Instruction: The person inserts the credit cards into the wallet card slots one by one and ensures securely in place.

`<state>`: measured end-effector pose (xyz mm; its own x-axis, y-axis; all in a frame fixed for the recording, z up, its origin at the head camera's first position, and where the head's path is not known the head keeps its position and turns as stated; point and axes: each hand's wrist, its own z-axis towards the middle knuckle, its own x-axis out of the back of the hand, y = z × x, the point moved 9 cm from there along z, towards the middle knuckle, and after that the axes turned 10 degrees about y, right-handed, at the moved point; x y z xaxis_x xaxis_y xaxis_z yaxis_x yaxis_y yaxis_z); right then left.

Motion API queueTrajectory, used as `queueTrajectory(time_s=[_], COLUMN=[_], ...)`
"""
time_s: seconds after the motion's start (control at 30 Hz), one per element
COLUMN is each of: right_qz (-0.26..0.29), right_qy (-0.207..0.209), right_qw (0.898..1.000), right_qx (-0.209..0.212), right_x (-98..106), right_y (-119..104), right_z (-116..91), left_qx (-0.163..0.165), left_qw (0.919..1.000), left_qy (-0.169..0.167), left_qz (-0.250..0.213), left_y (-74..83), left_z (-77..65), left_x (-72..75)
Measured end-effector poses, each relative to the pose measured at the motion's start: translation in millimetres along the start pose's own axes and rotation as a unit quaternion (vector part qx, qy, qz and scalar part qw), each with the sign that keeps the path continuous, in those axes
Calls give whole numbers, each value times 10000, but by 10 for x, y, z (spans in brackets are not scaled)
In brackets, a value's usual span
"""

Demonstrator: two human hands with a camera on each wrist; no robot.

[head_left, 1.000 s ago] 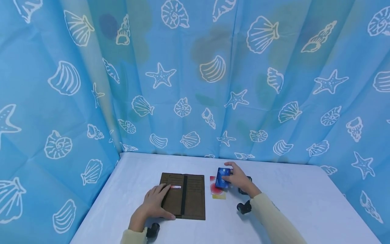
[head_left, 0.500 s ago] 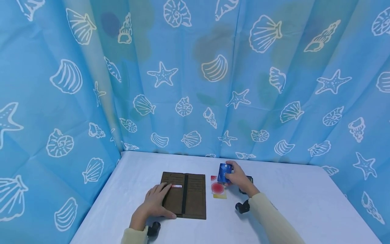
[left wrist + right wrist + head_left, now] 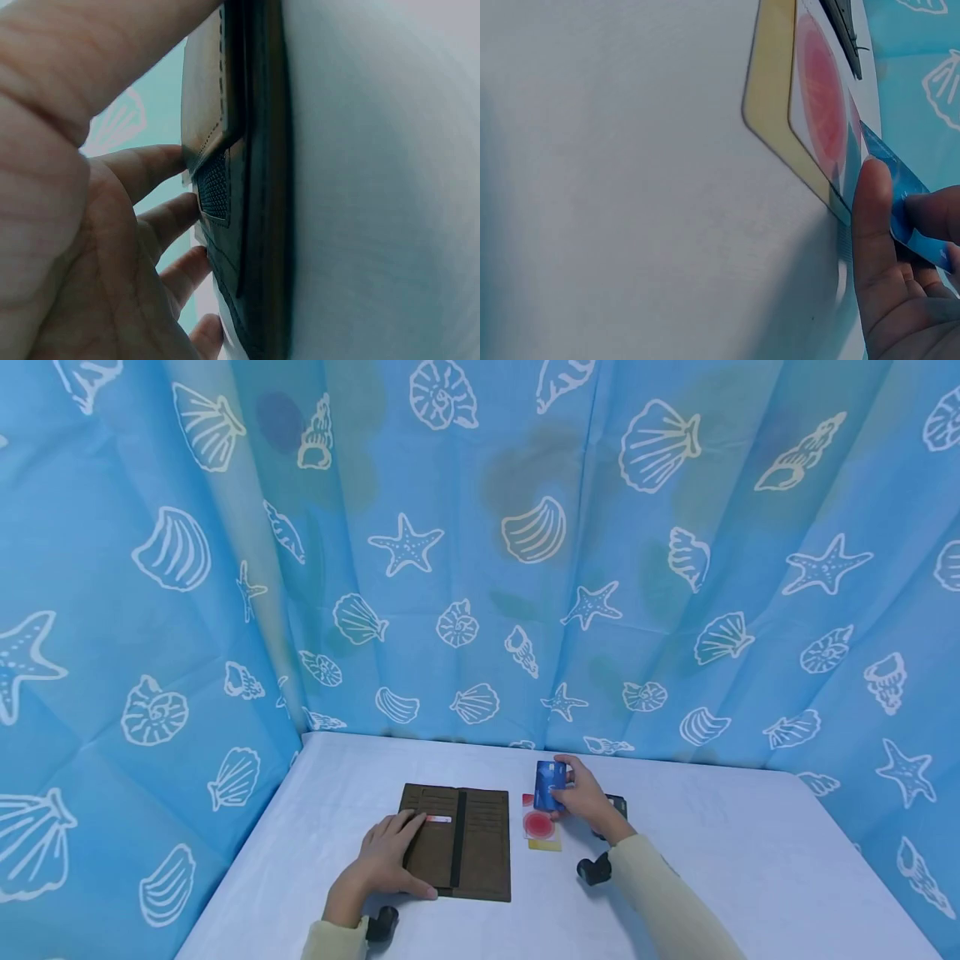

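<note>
In the head view a brown bifold wallet (image 3: 483,852) lies spread on the white table, with card slots on both halves and a black strap at the fold. A red-and-white edge shows in one left slot. My left hand (image 3: 384,862) rests on the wallet's left half, fingers spread and thumb at the lower edge; the left wrist view has its fingertips (image 3: 176,214) touching the wallet. My right hand (image 3: 588,800) pinches a blue bank card (image 3: 549,783) by its right side. Beneath it lie a white card with a red circle (image 3: 538,827) and a yellow card (image 3: 546,845).
A small dark object (image 3: 619,805) lies behind my right wrist, partly hidden. Black wrist cameras (image 3: 595,869) stick out from both sleeves. A blue curtain (image 3: 480,568) with white shells and starfish encloses the table (image 3: 675,818) at the back and sides.
My right hand has moved the blue bank card away from me, uncovering more of the white card with the red circle. My left hand stays on the wallet. The head view has shifted slightly.
</note>
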<state>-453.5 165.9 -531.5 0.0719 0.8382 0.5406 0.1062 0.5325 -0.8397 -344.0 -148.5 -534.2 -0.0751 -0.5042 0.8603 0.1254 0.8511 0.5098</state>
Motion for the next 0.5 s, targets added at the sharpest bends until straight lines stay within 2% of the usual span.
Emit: queueTrajectory(time_s=[0.3, 0.5], right_qz=[-104, 32], right_qy=[12, 45], right_qw=[9999, 9999], right_qx=[97, 137], right_x=[-2, 0], right_y=[-39, -73], right_z=[74, 103], left_qx=[-78, -127], left_qw=[9999, 9999], left_qy=[24, -12], left_qz=[-69, -99], left_y=[-19, -5], left_z=[0, 6], left_x=[-20, -32])
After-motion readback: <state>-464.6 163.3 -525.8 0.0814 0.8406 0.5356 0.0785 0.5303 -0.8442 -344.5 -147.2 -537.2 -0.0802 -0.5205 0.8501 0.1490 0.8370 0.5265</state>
